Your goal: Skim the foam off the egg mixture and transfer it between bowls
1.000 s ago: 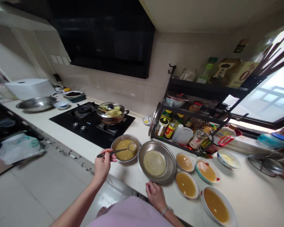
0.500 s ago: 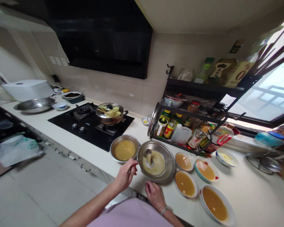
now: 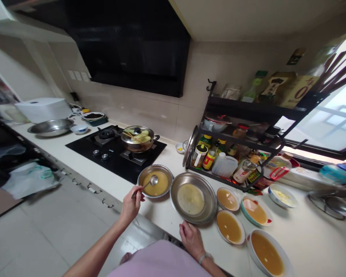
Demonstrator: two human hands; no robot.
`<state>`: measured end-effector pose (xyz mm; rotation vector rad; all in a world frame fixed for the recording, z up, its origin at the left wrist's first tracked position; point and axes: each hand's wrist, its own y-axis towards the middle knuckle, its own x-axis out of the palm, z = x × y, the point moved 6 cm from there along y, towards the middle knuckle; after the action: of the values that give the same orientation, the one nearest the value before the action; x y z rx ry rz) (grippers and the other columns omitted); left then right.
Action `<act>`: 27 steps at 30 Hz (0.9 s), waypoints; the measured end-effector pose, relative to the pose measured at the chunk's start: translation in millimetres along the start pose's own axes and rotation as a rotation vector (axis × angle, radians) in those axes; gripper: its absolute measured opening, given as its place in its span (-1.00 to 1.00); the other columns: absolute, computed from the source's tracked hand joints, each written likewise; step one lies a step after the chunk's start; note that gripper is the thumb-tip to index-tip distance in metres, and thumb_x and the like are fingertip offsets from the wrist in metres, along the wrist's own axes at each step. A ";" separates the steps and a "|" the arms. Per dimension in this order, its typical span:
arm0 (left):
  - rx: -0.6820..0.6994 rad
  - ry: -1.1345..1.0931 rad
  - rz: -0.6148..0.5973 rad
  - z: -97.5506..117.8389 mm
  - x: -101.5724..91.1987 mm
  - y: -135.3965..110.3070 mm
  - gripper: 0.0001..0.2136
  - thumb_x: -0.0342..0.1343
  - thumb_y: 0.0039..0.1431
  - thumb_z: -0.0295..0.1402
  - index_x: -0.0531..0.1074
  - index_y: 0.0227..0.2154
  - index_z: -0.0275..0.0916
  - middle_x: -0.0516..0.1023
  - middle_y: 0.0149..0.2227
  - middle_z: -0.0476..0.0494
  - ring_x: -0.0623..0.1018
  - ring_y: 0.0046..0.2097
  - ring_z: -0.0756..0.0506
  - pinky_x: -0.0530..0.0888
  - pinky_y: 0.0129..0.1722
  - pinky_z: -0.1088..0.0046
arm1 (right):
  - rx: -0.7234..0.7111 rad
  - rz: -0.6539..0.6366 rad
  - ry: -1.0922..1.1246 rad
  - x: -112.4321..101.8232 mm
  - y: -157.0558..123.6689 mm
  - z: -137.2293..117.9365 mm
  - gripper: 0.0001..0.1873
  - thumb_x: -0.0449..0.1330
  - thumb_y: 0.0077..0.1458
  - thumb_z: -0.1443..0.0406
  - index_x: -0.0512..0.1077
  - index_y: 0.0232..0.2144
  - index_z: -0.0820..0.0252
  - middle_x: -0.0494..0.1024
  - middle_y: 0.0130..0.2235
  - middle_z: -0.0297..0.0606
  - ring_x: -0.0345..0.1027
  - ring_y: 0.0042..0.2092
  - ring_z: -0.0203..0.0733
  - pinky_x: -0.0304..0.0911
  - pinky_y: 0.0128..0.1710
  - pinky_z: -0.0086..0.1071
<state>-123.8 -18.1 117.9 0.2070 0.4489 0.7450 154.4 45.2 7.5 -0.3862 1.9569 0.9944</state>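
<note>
My left hand [image 3: 132, 204] is closed around the handle of a metal spoon [image 3: 153, 179]. The spoon's bowl is over the smaller metal bowl [image 3: 170, 181], which holds yellowish liquid. To its right stands a wider metal basin [image 3: 209, 192] with paler, cloudy liquid. My right hand [image 3: 191, 237] is curled into a loose fist at the basin's near rim, with nothing visible in it; whether it touches the rim I cannot tell. Right of the basin are several bowls of orange-brown liquid, among them a small bowl [image 3: 228, 199] and a large white-rimmed bowl [image 3: 286, 259].
A lidded pot [image 3: 137, 144] sits on the black gas hob [image 3: 88, 148]. Behind the basin, a black rack [image 3: 248, 142] carries bottles and jars. A bowl with pale yellow pieces [image 3: 282, 195] is at the right, and a wide pan [image 3: 50, 127] at the far left.
My left hand has carried the spoon leftward from the wide basin to over the smaller metal bowl. My right hand stays by the basin's near rim. The view has shifted slightly.
</note>
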 end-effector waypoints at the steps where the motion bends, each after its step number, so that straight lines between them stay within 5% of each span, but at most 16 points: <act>1: -0.001 0.013 -0.011 -3.8 0.0 -1.3 -0.78 -0.05 0.17 -0.21 0.38 -0.27 -0.21 0.48 -0.54 0.00 0.55 -0.54 -0.04 0.49 -0.48 0.44 | 0.000 -0.003 -0.004 0.5 -0.1 0.2 -0.66 -0.10 0.27 0.31 0.32 -0.52 0.14 0.39 -0.58 -0.36 0.28 -0.54 -0.34 -0.06 -0.47 -0.43; 13: -0.366 -0.330 0.240 -28.0 -17.4 9.6 -0.77 0.01 0.06 -0.22 0.36 -0.35 -0.31 0.51 -0.61 -0.03 0.56 -0.58 -0.07 0.55 -0.49 0.35 | -0.002 -0.027 -0.008 3.2 -0.8 0.3 -0.63 -0.15 0.30 0.28 0.31 -0.51 0.15 0.40 -0.56 -0.35 0.29 -0.52 -0.35 -0.04 -0.45 -0.44; 21: -0.357 -0.396 0.238 -6.9 -19.0 11.9 -0.76 0.03 0.08 -0.22 0.37 -0.32 -0.33 0.52 -0.59 -0.02 0.55 -0.56 -0.06 0.54 -0.48 0.36 | 0.004 -0.037 -0.013 3.6 -1.3 1.1 -0.63 -0.14 0.29 0.30 0.34 -0.49 0.15 0.42 -0.55 -0.33 0.29 -0.51 -0.33 -0.04 -0.45 -0.42; 27: -0.320 -0.478 0.141 18.5 2.8 9.1 -0.72 0.06 0.08 -0.16 0.36 -0.30 -0.30 0.52 -0.58 -0.02 0.54 -0.56 -0.06 0.50 -0.50 0.40 | 0.004 -0.032 -0.013 3.7 -1.3 0.7 -0.63 -0.14 0.29 0.28 0.33 -0.50 0.15 0.41 -0.56 -0.34 0.30 -0.51 -0.33 -0.03 -0.44 -0.43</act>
<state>-118.9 -10.0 136.5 0.1103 -0.1421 0.8630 153.5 45.4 3.6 -0.4064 1.9352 0.9702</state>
